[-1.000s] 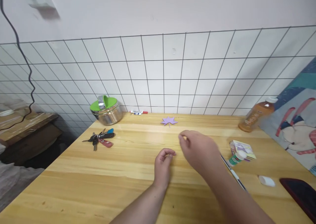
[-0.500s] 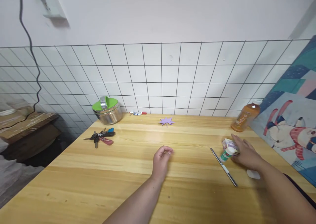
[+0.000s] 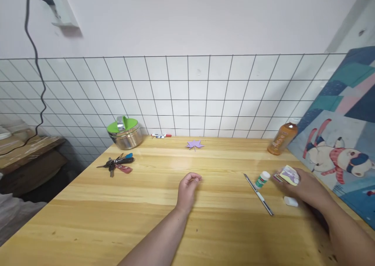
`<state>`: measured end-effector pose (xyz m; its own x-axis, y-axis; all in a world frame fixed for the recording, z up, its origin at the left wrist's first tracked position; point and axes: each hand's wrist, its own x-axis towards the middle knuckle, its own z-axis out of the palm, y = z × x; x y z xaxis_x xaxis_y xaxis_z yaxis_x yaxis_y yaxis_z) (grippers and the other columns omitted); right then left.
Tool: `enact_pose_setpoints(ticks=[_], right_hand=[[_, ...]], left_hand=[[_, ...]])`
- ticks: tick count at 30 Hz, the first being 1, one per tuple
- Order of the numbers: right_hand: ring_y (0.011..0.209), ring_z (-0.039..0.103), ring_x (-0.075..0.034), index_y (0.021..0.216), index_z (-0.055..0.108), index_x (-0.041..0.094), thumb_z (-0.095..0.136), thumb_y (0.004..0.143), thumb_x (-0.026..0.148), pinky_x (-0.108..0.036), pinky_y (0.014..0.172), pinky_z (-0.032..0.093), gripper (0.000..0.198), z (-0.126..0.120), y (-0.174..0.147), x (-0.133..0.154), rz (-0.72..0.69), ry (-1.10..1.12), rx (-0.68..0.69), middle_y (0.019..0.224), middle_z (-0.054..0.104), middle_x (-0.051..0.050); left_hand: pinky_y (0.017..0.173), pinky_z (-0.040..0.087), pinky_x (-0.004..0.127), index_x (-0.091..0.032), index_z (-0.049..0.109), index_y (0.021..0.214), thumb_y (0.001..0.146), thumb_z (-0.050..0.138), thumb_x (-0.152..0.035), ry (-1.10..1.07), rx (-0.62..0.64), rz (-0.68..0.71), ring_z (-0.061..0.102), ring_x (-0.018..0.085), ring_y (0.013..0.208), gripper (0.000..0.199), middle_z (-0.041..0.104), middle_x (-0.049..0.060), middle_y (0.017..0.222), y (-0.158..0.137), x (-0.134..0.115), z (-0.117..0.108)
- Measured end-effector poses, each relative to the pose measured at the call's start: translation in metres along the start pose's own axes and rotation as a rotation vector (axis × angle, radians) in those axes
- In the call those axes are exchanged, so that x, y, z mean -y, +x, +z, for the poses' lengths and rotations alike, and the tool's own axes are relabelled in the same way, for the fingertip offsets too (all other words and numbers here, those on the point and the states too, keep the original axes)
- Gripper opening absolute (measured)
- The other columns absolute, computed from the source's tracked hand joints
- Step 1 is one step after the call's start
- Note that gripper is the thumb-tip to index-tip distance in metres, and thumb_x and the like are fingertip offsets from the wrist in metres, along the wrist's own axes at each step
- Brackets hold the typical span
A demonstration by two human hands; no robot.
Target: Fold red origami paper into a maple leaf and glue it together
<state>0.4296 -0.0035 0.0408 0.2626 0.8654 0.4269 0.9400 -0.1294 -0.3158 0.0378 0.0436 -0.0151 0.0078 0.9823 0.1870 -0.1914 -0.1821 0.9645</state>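
My right hand (image 3: 312,188) grips a small purple and pale yellow pack (image 3: 290,175), tilted up at the right side of the table; its exact kind is unclear. Just left of it stands a green and white glue stick (image 3: 261,179), with a slim craft knife (image 3: 259,195) lying beside that. A white eraser-like block (image 3: 291,201) lies below the right hand. My left hand (image 3: 186,191) rests on the wood near the middle, fingers loosely curled in, nothing visible in them. Beyond it lies a purple paper maple leaf (image 3: 194,144).
At the back right stands an amber drink bottle (image 3: 282,139) before a cartoon-printed panel (image 3: 336,149). A steel pot with a green lid (image 3: 125,135) sits at the back left, a bunch of keys (image 3: 117,163) in front. Markers (image 3: 161,136) lie by the tiled wall (image 3: 175,90).
My right hand has closed on the small pack and drawn it rightward, away from the glue stick. The left hand keeps its place and curled shape. The view has turned slightly right.
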Motion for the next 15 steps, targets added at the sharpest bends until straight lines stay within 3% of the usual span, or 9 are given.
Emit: enact_pose_setpoints(ticks=[4, 6, 8, 10, 12, 15], right_hand=[[0.094, 0.059, -0.029, 0.111, 0.057, 0.016, 0.058, 0.077, 0.041, -0.038, 0.072, 0.047, 0.042, -0.052, -0.025, 0.066, -0.073, -0.021, 0.023, 0.1, 0.061, -0.017], [0.098, 0.057, -0.028, 0.115, 0.052, 0.019, 0.062, 0.074, 0.032, -0.038, 0.081, 0.047, 0.044, -0.059, -0.042, 0.107, -0.205, 0.079, 0.034, 0.106, 0.059, -0.014], [0.1, 0.056, -0.027, 0.116, 0.048, 0.022, 0.063, 0.065, 0.018, -0.039, 0.084, 0.048, 0.053, -0.051, -0.06, 0.147, -0.337, 0.22, 0.054, 0.111, 0.057, -0.01], [0.103, 0.054, -0.026, 0.117, 0.047, 0.024, 0.06, 0.062, 0.009, -0.038, 0.085, 0.048, 0.059, -0.034, -0.076, 0.182, -0.437, 0.356, 0.163, 0.114, 0.055, -0.009], [0.105, 0.053, -0.025, 0.117, 0.048, 0.024, 0.06, 0.063, 0.009, -0.037, 0.086, 0.048, 0.058, -0.015, -0.09, 0.207, -0.475, 0.444, 0.22, 0.115, 0.053, -0.009], [0.107, 0.051, -0.025, 0.118, 0.046, 0.024, 0.063, 0.063, 0.011, -0.037, 0.089, 0.047, 0.059, 0.013, -0.106, 0.227, -0.505, 0.511, 0.198, 0.116, 0.053, -0.009]], left_hand=[[0.085, 0.041, 0.033, -0.016, 0.065, 0.082, 0.078, 0.063, -0.036, -0.039, 0.06, 0.004, 0.057, 0.02, 0.088, 0.02, 0.064, 0.006, 0.083, -0.009, -0.012, 0.009], [0.085, 0.043, 0.035, -0.019, 0.064, 0.1, 0.075, 0.066, -0.044, -0.204, 0.217, -0.09, 0.057, 0.022, 0.093, 0.036, 0.064, 0.008, 0.097, -0.022, -0.024, 0.018], [0.089, 0.043, 0.04, -0.027, 0.053, 0.122, 0.062, 0.074, -0.052, -0.484, 0.487, -0.322, 0.052, 0.027, 0.109, 0.068, 0.054, 0.01, 0.124, -0.038, -0.039, 0.027], [0.089, 0.043, 0.043, -0.027, 0.049, 0.128, 0.057, 0.075, -0.058, -0.657, 0.714, -0.535, 0.05, 0.03, 0.115, 0.082, 0.05, 0.013, 0.129, -0.051, -0.056, 0.031], [0.095, 0.04, 0.045, -0.016, 0.051, 0.126, 0.06, 0.074, -0.056, -0.708, 0.779, -0.592, 0.051, 0.031, 0.115, 0.081, 0.054, 0.018, 0.124, -0.059, -0.069, 0.026], [0.089, 0.044, 0.041, -0.013, 0.054, 0.122, 0.06, 0.082, -0.035, -0.684, 0.767, -0.634, 0.056, 0.029, 0.108, 0.071, 0.059, 0.017, 0.116, -0.063, -0.077, 0.007]])
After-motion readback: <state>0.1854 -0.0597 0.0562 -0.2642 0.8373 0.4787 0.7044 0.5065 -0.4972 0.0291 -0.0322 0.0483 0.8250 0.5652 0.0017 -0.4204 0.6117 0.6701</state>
